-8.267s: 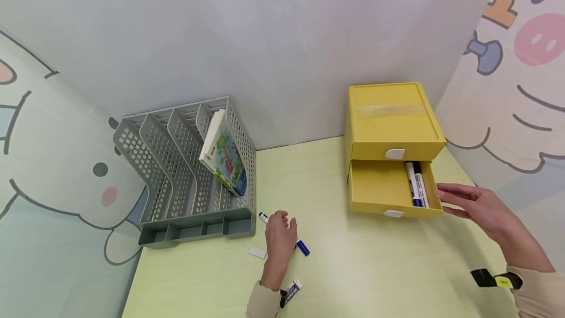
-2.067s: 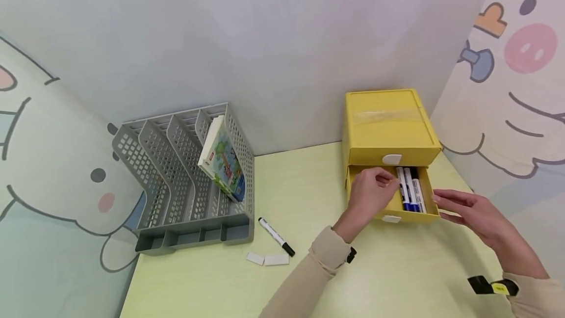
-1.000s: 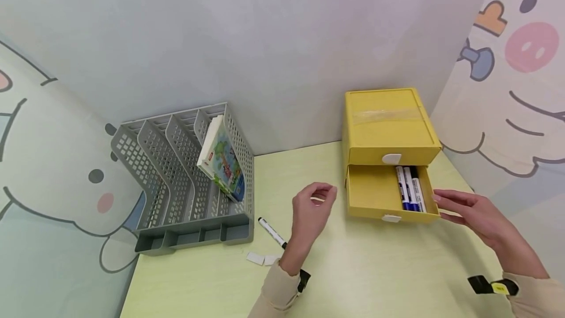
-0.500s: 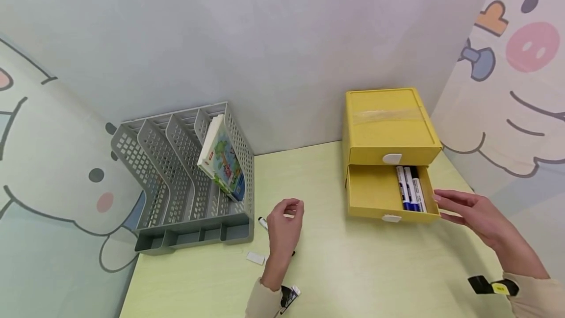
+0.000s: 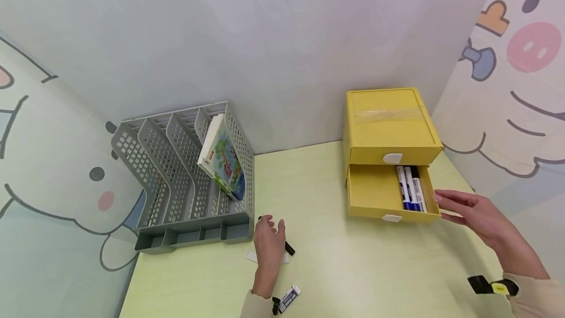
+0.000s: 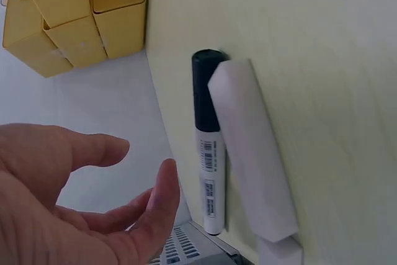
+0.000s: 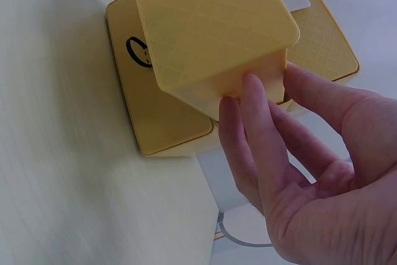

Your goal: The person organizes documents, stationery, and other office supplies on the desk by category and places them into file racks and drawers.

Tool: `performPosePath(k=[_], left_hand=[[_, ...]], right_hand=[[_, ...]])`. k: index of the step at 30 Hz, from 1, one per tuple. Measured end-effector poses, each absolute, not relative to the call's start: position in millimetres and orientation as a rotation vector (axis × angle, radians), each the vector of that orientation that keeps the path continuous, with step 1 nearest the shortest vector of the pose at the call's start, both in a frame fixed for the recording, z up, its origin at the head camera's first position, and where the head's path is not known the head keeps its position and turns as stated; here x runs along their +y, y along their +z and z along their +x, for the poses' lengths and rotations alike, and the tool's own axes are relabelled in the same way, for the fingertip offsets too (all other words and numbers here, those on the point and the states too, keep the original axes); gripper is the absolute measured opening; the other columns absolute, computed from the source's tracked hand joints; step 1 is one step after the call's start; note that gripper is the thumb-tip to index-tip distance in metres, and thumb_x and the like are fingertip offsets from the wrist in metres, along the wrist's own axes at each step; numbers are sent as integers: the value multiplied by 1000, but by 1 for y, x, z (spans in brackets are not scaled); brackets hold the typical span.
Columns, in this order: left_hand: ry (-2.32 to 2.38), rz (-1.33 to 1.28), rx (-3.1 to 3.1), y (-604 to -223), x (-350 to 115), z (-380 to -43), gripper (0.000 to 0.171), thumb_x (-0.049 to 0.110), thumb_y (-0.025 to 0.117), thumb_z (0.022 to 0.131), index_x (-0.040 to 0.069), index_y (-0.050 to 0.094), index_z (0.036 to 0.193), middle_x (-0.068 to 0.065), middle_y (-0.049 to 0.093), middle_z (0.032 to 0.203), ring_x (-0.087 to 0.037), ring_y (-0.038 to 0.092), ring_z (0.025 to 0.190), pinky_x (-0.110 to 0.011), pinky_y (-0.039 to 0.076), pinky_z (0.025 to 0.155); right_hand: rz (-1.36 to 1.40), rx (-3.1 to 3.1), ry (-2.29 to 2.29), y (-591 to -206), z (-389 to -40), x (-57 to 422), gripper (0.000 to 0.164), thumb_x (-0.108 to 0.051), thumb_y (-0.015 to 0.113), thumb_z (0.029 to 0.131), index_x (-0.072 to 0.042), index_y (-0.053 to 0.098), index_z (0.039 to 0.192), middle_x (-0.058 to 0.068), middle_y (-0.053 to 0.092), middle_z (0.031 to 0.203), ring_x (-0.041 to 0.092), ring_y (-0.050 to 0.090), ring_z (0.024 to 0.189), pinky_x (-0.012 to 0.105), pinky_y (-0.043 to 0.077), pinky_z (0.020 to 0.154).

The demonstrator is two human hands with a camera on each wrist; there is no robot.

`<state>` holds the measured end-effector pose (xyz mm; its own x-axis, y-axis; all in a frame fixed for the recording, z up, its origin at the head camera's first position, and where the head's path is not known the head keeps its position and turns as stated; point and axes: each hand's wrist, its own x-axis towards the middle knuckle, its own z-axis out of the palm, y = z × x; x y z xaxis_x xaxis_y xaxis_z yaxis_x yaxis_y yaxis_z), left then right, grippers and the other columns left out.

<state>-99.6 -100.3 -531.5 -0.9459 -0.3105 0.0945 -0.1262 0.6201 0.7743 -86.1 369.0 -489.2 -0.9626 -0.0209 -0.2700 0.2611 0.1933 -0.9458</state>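
My left hand (image 5: 270,244) hovers over a black-capped marker (image 5: 289,249), fingers parted and holding nothing. In the left wrist view the marker (image 6: 211,159) lies against a white block (image 6: 253,153), a gap between thumb and fingertips beside it. My right hand (image 5: 478,212) holds the side of the pulled-out lower drawer (image 5: 375,190). In the right wrist view its fingertips press the drawer's outer wall (image 7: 248,79), with the thumb at the rim. Three white markers (image 5: 410,188) stand side by side along the drawer's right wall, two showing blue ends.
A yellow drawer box (image 5: 390,112) stands back right against the wall. At left is a grey perforated file rack (image 5: 176,166) with books (image 5: 227,161) in its right slot. Beside the left wrist lies a small block in a printed sleeve (image 5: 289,298). White pieces (image 5: 252,256) lie beneath the left hand.
A blue-capped marker from the table now lies in the drawer with the others. My left hand has come back from the drawer to the remaining marker, its fingers spreading. The right hand stays at the drawer.
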Motion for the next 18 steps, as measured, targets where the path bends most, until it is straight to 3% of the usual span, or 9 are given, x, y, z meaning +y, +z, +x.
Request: performPosePath(k=[10,18], left_hand=[[-1275,505,-2673,-543,-110,-101,55,-1,80,84,-13,53,131,-28,55,111,-40,62,88,-55,53,76],[-1248,557,-2704,-554,-108,-103,51,2,79,84,-14,56,126,-26,57,106,-44,63,86,-57,54,76]], right_hand=[[238,2232,-1855,-489,-86,368,24,-14,61,105,-20,75,123,-27,67,109,-3,68,95,26,60,78],[244,2244,-1843,-489,-86,368,24,-16,62,104,-20,74,125,-28,66,109,-3,68,95,27,60,79]])
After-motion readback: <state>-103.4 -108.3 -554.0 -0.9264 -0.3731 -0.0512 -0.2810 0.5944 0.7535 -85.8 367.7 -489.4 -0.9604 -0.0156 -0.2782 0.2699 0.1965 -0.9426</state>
